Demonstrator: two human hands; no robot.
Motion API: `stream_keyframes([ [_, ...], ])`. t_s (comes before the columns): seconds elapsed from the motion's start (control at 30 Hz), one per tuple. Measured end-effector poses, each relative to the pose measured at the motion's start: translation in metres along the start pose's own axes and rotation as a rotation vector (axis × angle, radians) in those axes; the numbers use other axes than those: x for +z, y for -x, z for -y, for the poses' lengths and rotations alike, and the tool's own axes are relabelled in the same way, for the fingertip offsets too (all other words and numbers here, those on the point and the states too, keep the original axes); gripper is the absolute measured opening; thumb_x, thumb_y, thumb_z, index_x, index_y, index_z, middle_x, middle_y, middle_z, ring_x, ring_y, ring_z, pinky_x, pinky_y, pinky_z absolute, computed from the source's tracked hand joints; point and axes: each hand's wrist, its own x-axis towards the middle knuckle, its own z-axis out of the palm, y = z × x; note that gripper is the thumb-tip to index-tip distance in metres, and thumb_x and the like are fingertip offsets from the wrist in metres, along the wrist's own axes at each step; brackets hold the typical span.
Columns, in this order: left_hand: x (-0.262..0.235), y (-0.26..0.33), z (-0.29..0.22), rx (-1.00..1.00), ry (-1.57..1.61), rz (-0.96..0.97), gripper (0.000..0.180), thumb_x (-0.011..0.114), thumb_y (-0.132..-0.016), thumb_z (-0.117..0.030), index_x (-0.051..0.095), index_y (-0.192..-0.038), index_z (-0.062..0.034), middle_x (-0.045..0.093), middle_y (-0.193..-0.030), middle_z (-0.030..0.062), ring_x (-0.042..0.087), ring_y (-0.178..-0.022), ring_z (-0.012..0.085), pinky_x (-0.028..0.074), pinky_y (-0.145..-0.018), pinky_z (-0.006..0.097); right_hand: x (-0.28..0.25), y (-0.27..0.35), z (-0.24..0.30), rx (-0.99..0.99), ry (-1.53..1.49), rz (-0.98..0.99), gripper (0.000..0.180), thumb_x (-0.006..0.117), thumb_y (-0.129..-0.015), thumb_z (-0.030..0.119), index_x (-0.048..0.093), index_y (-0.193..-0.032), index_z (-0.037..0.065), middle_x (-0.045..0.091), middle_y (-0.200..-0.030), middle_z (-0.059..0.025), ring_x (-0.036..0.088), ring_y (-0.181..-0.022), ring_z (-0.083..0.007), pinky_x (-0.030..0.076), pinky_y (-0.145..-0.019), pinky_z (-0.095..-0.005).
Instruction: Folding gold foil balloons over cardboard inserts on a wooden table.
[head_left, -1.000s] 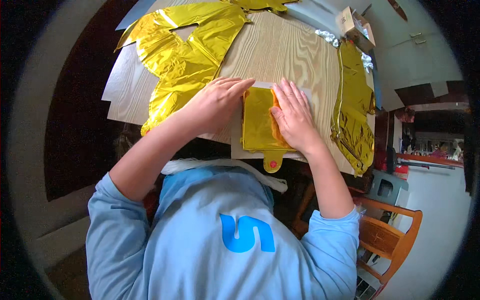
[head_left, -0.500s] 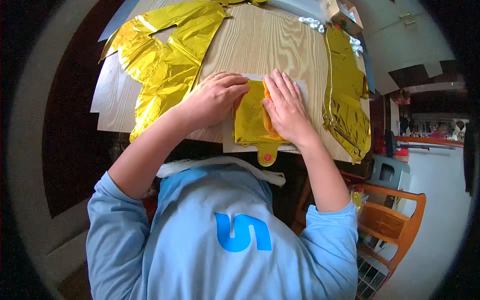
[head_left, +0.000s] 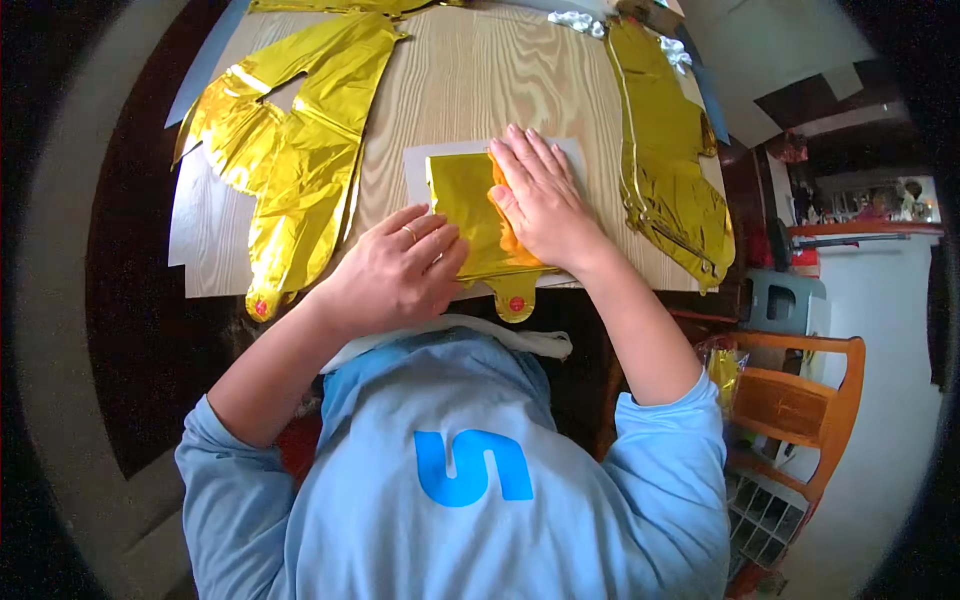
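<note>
A gold foil balloon [head_left: 458, 190], folded into a flat rectangle, lies at the table's near edge on a pale sheet [head_left: 417, 168]. Its tab [head_left: 516, 304] with a red dot hangs over the edge. My right hand [head_left: 548, 205] rests flat on a bunched orange cloth [head_left: 508, 232], fingers stretched out, pressing it against the right part of the foil. By the foil's lower left corner is my left hand [head_left: 400, 265], fingers loosely bent and a little apart, with nothing visible in them. It covers that corner, so whether it touches the foil is unclear.
Another gold foil balloon [head_left: 310, 140] is spread out at the left, and one [head_left: 665, 150] lies along the right edge. More gold foil [head_left: 350, 6] and crumpled silvery pieces [head_left: 577, 22] lie at the back. A wooden chair [head_left: 800, 400] stands at the right.
My left hand has let go of the foil's left edge and come down toward its lower left corner. The right hand still lies on the orange cloth. The whole view has shifted slightly.
</note>
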Motion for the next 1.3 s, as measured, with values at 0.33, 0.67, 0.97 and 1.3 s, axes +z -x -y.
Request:
stream_keyframes([
  [0.33, 0.001, -0.015, 0.017, -0.048, 0.038, 0.012, 0.044, 0.075, -0.071, -0.018, 0.065, -0.111, -0.0042, 0.064, -0.117, 0.0126, 0.061, -0.116, 0.0309, 0.046, -0.104, 0.052, -0.016, -0.001, -0.011, 0.11, -0.466, -0.089, 0.055, 0.053, -0.1, 0.023, 0.04, -0.149, 0.001, 0.038, -0.155, -0.023, 0.035, -0.146, -0.0317, 0.027, -0.119, -0.0425],
  [0.67, -0.004, -0.017, 0.033, -0.094, 0.187, 0.048, 0.046, 0.078, -0.068, -0.017, 0.067, -0.111, -0.0053, 0.07, -0.114, 0.0106, 0.066, -0.111, 0.0291, 0.045, -0.107, 0.052, -0.08, 0.116, 0.021, -0.013, -0.314, -0.431, 0.008, 0.064, -0.081, 0.004, 0.066, -0.089, 0.005, 0.066, -0.087, -0.0099, 0.064, -0.08, -0.0266, 0.05, -0.078, -0.04],
  [0.97, -0.022, -0.036, 0.041, -0.182, 0.243, -0.041, 0.028, 0.072, -0.079, -0.003, 0.069, -0.107, -0.0032, 0.073, -0.105, 0.0101, 0.07, -0.1, 0.0314, 0.048, -0.105, 0.05, -0.009, 0.104, 0.057, -0.076, 0.153, -0.36, 0.039, 0.068, -0.074, 0.008, 0.07, -0.113, 0.009, 0.064, -0.12, -0.0103, 0.055, -0.117, -0.0291, 0.042, -0.097, -0.0434],
  [1.3, -0.048, -0.054, 0.045, -0.373, 0.379, -0.059, 0.024, 0.066, -0.086, -0.002, 0.069, -0.109, -0.0022, 0.072, -0.095, 0.0155, 0.071, -0.089, 0.0319, 0.056, -0.086, 0.039, -0.057, 0.075, 0.045, -0.169, -0.244, -0.26, 0.025, 0.071, -0.07, -0.002, 0.071, -0.093, 0.007, 0.07, -0.102, -0.0099, 0.066, -0.102, -0.0298, 0.049, -0.089, -0.0412],
])
